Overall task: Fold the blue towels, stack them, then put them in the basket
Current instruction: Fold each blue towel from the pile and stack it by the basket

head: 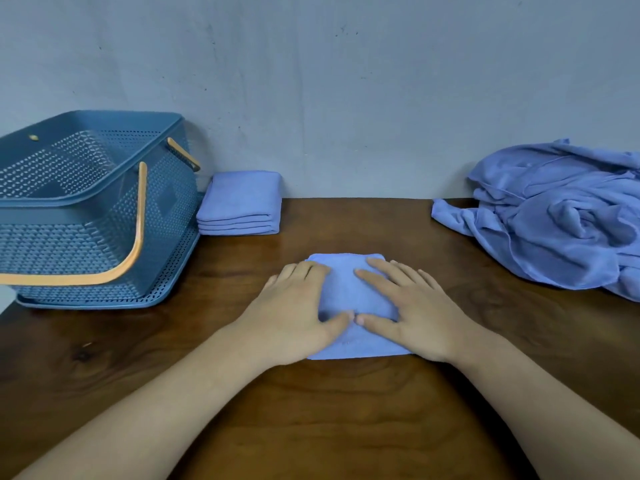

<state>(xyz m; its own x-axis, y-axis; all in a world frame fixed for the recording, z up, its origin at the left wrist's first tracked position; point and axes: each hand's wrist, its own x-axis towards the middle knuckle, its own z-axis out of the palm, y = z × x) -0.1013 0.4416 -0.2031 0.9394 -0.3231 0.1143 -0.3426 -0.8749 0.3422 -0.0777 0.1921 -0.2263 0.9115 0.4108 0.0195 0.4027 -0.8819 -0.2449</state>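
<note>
Both hands lie flat on a folded blue towel at the middle of a dark wooden table, fingers straight and spread. Left hand covers the towel's left side, right hand its right side, and the two thumbs nearly meet over the cloth. Bare forearms reach in from the near edge. At far left stands a blue perforated plastic basket with orange handles, resting on a matching tray. Just beside it, against the grey wall, sits a neat stack of folded blue towels. At far right, well apart from the hands, a loose heap of unfolded blue towels spills across the table.
</note>
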